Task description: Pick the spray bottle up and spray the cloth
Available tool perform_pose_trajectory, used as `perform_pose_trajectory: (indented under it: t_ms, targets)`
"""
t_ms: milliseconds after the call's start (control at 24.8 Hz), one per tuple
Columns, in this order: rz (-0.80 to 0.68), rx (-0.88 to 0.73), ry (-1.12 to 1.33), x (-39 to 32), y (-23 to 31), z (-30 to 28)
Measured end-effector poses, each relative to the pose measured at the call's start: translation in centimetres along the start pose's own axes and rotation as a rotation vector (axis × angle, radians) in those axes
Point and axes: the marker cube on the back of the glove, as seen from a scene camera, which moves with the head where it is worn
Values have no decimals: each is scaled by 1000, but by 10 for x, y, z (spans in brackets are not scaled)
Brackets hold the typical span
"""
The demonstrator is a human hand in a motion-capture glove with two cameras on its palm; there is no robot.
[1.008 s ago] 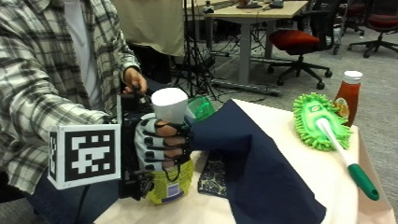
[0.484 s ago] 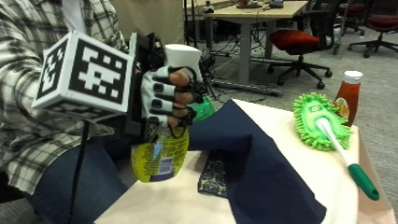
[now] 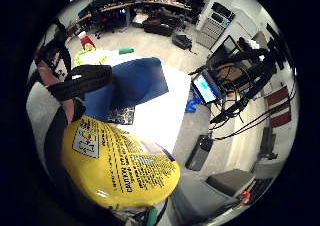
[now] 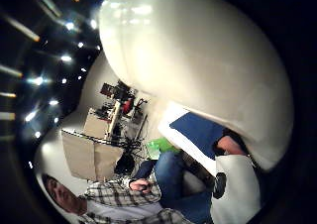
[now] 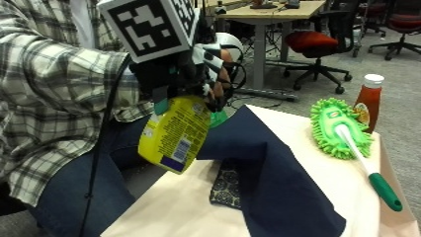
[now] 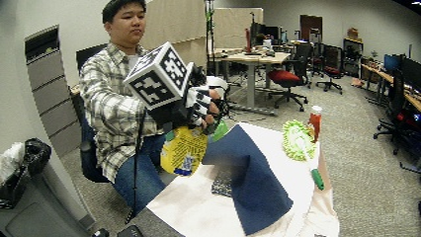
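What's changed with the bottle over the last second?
The gloved right hand, gripping the yellow spray bottle, has lifted it off the table and tilted it, its base now hanging over the table's edge. The navy cloth, green duster and ketchup bottle stayed put.

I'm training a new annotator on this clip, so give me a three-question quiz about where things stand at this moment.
1. True or false: the yellow spray bottle rests on the table.
2. What does the gloved right hand grip?
A. the green duster
B. the spray bottle's neck
C. the navy cloth
3. Fill in: beside the green duster, at the table's far edge, stands a red ___ bottle.

Key
1. False: it is held tilted in the air, beside the navy cloth.
2. B
3. sauce
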Motion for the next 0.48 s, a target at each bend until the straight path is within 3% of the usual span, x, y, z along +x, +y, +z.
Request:
perform_pose_trajectory:
  t_ms: [484]
  targets:
    - [-95, -273, 244, -33, -32, 35]
